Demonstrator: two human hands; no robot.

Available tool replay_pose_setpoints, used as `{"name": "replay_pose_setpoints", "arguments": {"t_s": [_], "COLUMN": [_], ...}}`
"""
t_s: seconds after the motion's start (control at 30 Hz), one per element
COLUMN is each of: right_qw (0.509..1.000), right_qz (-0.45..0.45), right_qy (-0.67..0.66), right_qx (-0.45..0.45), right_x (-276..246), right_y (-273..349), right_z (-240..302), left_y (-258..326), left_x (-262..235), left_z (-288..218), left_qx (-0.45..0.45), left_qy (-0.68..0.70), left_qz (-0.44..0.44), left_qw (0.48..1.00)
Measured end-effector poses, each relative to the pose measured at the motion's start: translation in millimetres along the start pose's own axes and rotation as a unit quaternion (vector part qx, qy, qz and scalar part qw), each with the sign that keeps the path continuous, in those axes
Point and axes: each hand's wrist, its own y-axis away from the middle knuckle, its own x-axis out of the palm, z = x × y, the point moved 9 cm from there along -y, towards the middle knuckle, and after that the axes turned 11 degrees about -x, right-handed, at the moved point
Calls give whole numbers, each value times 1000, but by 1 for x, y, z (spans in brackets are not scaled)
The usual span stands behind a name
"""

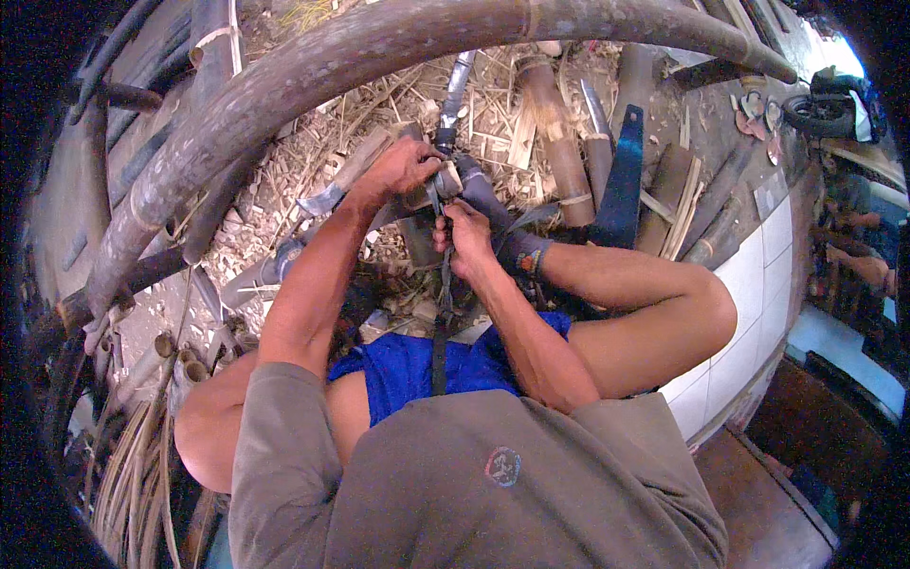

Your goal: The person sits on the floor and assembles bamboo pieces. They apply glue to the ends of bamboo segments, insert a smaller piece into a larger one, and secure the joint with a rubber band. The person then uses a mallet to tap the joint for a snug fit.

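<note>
My left hand (408,165) is closed, its fingers bent against the top of a short bamboo piece (449,180) with a pale cut end; the fingertips are partly hidden. Just below, my right hand (466,235) is closed around a dark strap (442,353). This strap runs from my shirt down past the blue shorts to the bamboo. Both hands work close together between my bent legs. Beyond the left hand, a grey metallic rod or tube (457,85) lies over the shavings. An adze-like metal blade (322,201) shows beside my left forearm.
A thick bamboo pole (379,52) arches across the far side. A dark saw blade (621,185), a bamboo length (557,142) and a knife-like blade (595,109) lie to the right. Wood shavings (270,194) cover the ground. White tiles (749,318) edge the right; bamboo strips (133,474) lie left.
</note>
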Motion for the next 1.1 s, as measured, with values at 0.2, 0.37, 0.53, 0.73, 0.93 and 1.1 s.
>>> {"name": "replay_pose_setpoints", "arguments": {"t_s": [0.2, 0.37, 0.53, 0.73, 0.93, 1.1], "right_qw": [997, 992, 996, 992, 967, 903], "right_qz": [32, 54, 44, 25, 126, 166], "right_qy": [22, 74, 15, -15, 201, 395], "right_qx": [63, 88, 71, 127, 97, -42], "right_x": [12, 7, 8, 3, -6, 8], "right_y": [13, 14, 22, 24, 22, 52], "right_z": [-3, 10, 26, 9, 11, 42], "left_y": [3, 17, 56, 71, 46, 41], "left_x": [3, 2, -9, 10, -9, -18], "left_z": [15, 19, -19, -27, 11, -5], "left_qx": [-5, -10, 177, 214, -87, -61], "left_qy": [35, 79, -49, -120, 240, 418], "left_qz": [-45, -19, -130, -182, -119, -116], "left_qw": [998, 997, 974, 952, 959, 899]}}
